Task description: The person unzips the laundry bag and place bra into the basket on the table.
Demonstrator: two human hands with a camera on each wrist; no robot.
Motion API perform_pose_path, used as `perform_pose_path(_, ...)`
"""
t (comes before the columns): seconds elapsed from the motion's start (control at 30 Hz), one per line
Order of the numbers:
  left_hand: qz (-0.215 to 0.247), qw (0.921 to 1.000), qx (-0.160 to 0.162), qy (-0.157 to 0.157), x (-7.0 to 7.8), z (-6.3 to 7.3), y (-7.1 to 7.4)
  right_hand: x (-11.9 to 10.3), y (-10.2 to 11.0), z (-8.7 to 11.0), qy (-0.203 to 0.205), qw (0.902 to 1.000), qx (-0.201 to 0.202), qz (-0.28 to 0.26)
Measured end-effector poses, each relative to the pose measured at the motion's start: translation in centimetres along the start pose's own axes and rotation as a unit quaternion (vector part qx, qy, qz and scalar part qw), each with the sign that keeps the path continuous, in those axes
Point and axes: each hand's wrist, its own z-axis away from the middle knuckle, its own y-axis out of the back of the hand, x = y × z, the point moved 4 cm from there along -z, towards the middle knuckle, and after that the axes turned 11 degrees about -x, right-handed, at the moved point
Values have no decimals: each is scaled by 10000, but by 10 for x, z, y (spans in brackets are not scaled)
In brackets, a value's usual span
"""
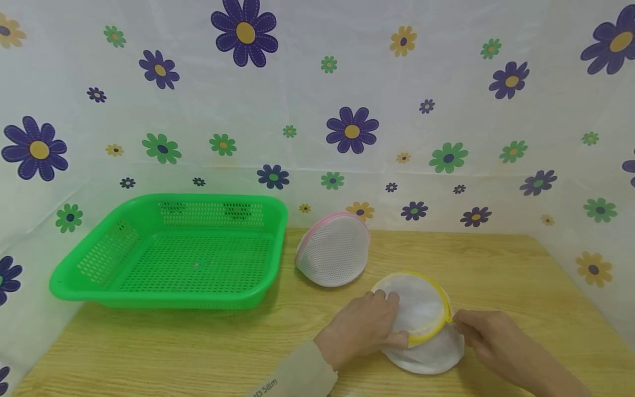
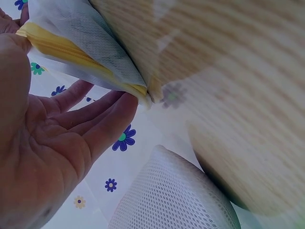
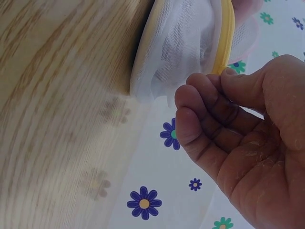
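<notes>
A round white mesh laundry bag with a yellow zipper (image 1: 416, 314) lies on the table toward the front right. My left hand (image 1: 364, 328) holds it by the left side, fingers over the top and thumb at the yellow band. In the left wrist view, the fingertips (image 2: 127, 101) meet the bag's far edge beside the yellow zipper (image 2: 71, 50). On the right side of the bag, my right hand (image 1: 501, 336) pinches the end of the zipper between thumb and forefinger; the zipper pull itself is hidden by the fingertips. The other right fingers (image 3: 188, 126) are curled below.
Behind my left hand stands a second white mesh laundry bag with a pink zipper (image 1: 334, 251), puffed up. A green plastic basket (image 1: 173, 296) with perforated sides sits at the left. A flower-printed white sheet (image 1: 297, 94) hangs around the wooden table (image 1: 208, 347).
</notes>
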Motion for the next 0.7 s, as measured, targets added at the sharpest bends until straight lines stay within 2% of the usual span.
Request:
perform_pose_path(0.33,-88,10000,35,23,0,0,0,0,0,0,131,9999,74,48)
perform_pose_path(0.53,-93,9999,26,28,1,1,1,0,0,0,358,9989,302,89)
perform_pose_path(0.7,-152,9999,-20,38,1,1,0,-2,-1,-1,327,9993,183,84)
